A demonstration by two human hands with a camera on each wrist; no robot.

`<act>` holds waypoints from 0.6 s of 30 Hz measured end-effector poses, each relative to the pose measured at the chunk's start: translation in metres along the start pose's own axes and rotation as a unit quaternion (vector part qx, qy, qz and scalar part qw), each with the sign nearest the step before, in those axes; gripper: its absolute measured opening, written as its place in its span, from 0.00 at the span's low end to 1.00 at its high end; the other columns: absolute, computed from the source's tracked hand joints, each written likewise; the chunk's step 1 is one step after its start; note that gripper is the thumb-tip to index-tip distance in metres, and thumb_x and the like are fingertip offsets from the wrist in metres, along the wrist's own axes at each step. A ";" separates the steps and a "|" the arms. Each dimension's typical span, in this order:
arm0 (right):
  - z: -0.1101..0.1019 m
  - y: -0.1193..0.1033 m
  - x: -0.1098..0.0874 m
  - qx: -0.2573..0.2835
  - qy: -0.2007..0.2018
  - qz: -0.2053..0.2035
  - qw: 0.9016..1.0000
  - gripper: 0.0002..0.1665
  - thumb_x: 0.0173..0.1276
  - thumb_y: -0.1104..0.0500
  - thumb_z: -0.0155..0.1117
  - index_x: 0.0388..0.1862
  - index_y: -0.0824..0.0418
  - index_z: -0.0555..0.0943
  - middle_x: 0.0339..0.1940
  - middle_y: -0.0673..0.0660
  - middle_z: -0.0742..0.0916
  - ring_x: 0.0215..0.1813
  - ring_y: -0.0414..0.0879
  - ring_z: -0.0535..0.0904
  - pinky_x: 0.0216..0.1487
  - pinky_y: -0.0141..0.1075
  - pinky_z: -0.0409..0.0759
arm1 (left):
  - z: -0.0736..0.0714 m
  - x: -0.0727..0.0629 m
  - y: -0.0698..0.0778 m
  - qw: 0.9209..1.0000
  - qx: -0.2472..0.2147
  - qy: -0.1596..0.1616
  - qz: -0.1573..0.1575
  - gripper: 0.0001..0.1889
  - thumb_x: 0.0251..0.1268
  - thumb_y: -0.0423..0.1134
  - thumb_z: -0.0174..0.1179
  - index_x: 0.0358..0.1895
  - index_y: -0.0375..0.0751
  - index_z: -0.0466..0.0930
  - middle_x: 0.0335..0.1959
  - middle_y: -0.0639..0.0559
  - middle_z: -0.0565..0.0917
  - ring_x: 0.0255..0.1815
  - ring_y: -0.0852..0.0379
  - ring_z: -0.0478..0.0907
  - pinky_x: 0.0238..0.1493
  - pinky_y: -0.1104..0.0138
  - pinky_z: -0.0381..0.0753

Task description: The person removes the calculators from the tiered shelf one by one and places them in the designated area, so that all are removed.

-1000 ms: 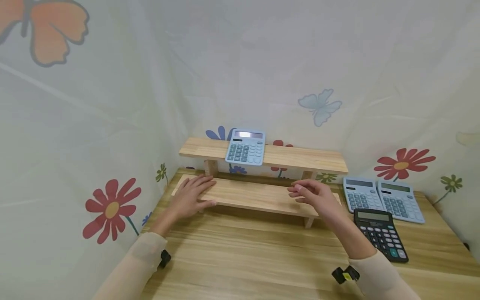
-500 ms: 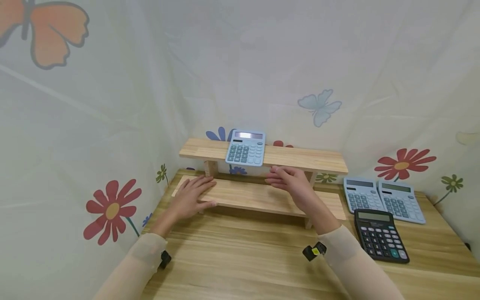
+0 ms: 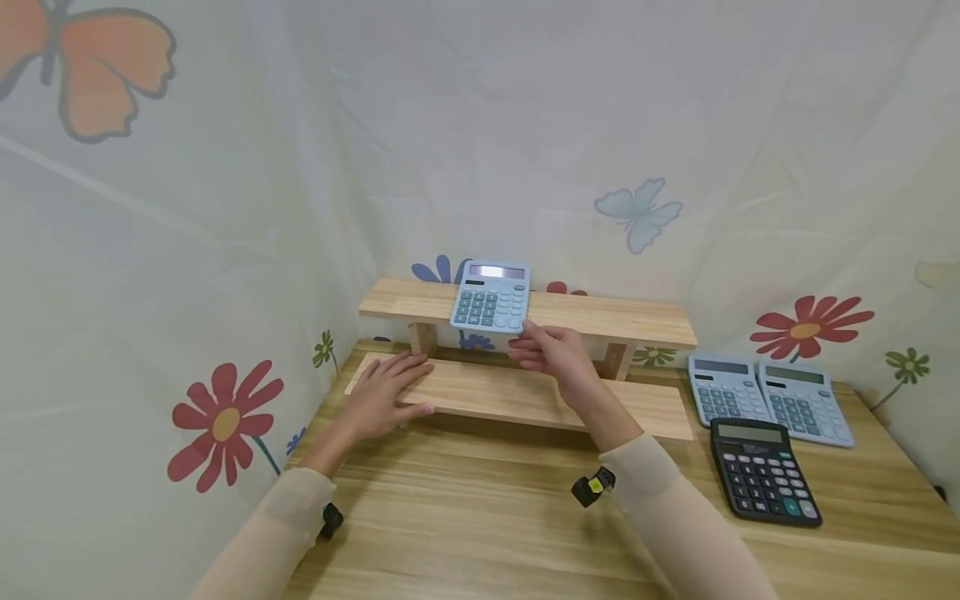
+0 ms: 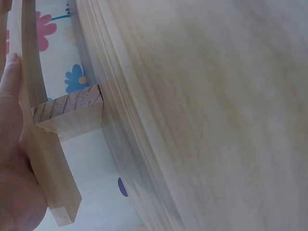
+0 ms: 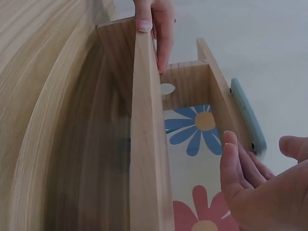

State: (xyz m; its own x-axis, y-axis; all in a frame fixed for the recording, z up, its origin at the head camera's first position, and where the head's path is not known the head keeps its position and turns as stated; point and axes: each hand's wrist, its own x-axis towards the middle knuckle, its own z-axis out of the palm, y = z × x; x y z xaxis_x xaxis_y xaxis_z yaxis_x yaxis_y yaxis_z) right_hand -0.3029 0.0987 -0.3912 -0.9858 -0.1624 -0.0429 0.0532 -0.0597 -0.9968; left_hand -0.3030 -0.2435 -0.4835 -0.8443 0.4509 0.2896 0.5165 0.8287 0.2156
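Observation:
A light blue calculator (image 3: pixel 491 297) lies on the upper board (image 3: pixel 615 317) of a two-tier wooden shelf, overhanging its front edge. My right hand (image 3: pixel 561 360) is at the calculator's lower right corner. In the right wrist view, the right hand's fingers (image 5: pixel 232 161) and thumb stand apart on either side of the calculator's (image 5: pixel 249 118) near end; contact cannot be made out. My left hand (image 3: pixel 384 396) rests on the left end of the lower board (image 3: pixel 502 390), fingers spread on top and thumb at the front edge.
Two more light blue calculators (image 3: pixel 723 392) lie side by side on the wooden table (image 3: pixel 480 517), right of the shelf. A black calculator (image 3: pixel 765 471) lies in front of them. A patterned curtain (image 3: pixel 525 150) hangs behind and to the left.
My right hand has moved left, from above the lower board's right part to the calculator's lower right corner. The left hand and the calculators stay where they were.

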 end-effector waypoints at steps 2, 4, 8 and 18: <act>0.003 0.001 0.004 0.001 0.004 0.006 1.000 0.30 0.83 0.45 0.60 0.63 0.71 0.83 0.57 0.69 0.89 0.56 0.56 0.90 0.61 0.48 0.85 | 0.001 0.000 -0.001 1.000 0.002 0.002 0.000 0.44 0.69 0.71 0.62 0.81 0.52 0.68 0.83 0.49 0.65 0.84 0.38 0.56 0.80 0.33 0.47; 0.005 0.003 0.007 0.005 0.001 0.006 1.000 0.29 0.83 0.46 0.61 0.63 0.71 0.83 0.56 0.68 0.90 0.56 0.56 0.90 0.59 0.47 0.86 | 0.001 0.000 -0.002 1.000 0.003 0.005 0.000 0.44 0.69 0.72 0.61 0.81 0.52 0.69 0.83 0.49 0.66 0.84 0.37 0.57 0.80 0.32 0.47; 0.009 0.005 0.010 0.020 0.003 0.001 1.000 0.24 0.84 0.50 0.61 0.63 0.69 0.84 0.54 0.66 0.91 0.53 0.53 0.91 0.58 0.44 0.87 | 0.001 0.000 -0.001 1.000 -0.001 0.009 0.001 0.44 0.69 0.72 0.61 0.81 0.52 0.69 0.83 0.49 0.66 0.84 0.36 0.57 0.80 0.32 0.47; 0.002 0.013 0.002 0.025 -0.003 -0.015 1.000 0.23 0.84 0.53 0.60 0.62 0.71 0.84 0.53 0.66 0.91 0.45 0.48 0.91 0.62 0.50 0.85 | 0.002 0.000 -0.002 1.000 -0.002 0.006 0.001 0.44 0.69 0.73 0.59 0.81 0.52 0.69 0.83 0.48 0.66 0.84 0.37 0.56 0.80 0.32 0.47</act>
State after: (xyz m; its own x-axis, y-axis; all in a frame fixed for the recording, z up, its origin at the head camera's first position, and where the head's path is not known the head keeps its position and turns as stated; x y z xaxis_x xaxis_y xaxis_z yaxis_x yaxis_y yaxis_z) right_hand -0.3041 0.0955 -0.4039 -0.9860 -0.1663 -0.0132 0.0325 -0.1138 -0.9930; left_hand -0.3039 -0.2443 -0.4856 -0.8418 0.4485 0.3003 0.5186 0.8263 0.2198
